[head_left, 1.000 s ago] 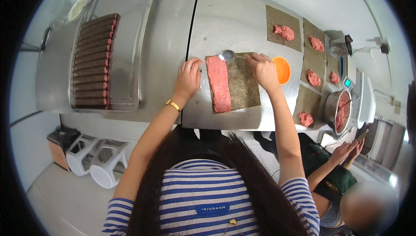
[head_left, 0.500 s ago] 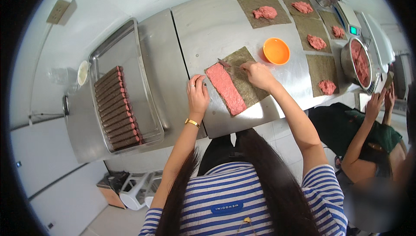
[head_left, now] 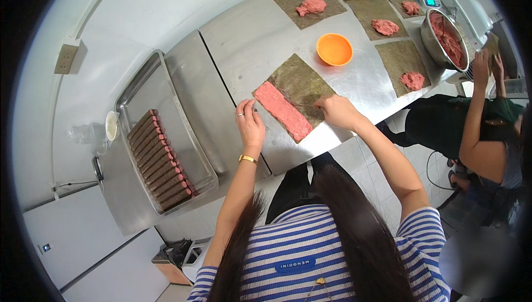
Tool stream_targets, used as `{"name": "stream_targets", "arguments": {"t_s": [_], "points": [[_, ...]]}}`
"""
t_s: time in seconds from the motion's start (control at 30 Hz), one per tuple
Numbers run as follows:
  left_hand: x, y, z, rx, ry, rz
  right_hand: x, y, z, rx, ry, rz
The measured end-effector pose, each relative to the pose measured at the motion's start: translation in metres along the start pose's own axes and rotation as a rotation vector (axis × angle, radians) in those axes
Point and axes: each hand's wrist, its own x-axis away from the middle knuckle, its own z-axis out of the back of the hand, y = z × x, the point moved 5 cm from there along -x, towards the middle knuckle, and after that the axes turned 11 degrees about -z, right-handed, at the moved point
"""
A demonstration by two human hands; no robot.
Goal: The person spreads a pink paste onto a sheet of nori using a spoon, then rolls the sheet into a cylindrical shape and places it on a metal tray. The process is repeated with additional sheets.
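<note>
Pink meat paste lies in a strip on a seaweed sheet on the steel counter, the left hand resting open-gripped beside it, the right hand pinching the sheet's near edge.

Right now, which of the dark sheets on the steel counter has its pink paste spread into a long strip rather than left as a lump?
The sheet between the person's left hand and right hand, beside the orange bowl. Its paste strip runs along one edge; the other sheets carry small lumps.
</note>
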Motion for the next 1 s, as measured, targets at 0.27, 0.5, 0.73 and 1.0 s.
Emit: {"name": "stream_targets", "arguments": {"t_s": [0.27,0.5,0.73,1.0], "points": [[-0.018,-0.008,0.003,-0.035,0.007,0.016,0.069,0.026,0.031,0.011,-0.025,0.013],[-0.070,-0.035,0.001,-0.014,-0.326,0.101,0.043,0.097,0.025,-0.960,-0.006,-0.214],[-0.081,-0.055,-0.013,0.020,-0.612,0.263,-0.024,0.144,0.001,-1.214,0.247,-0.277],[-0.070,-0.059,-0.009,0.520,-0.445,0.583,0.007,0.119,0.024,-0.334,0.879,-0.322]]}}
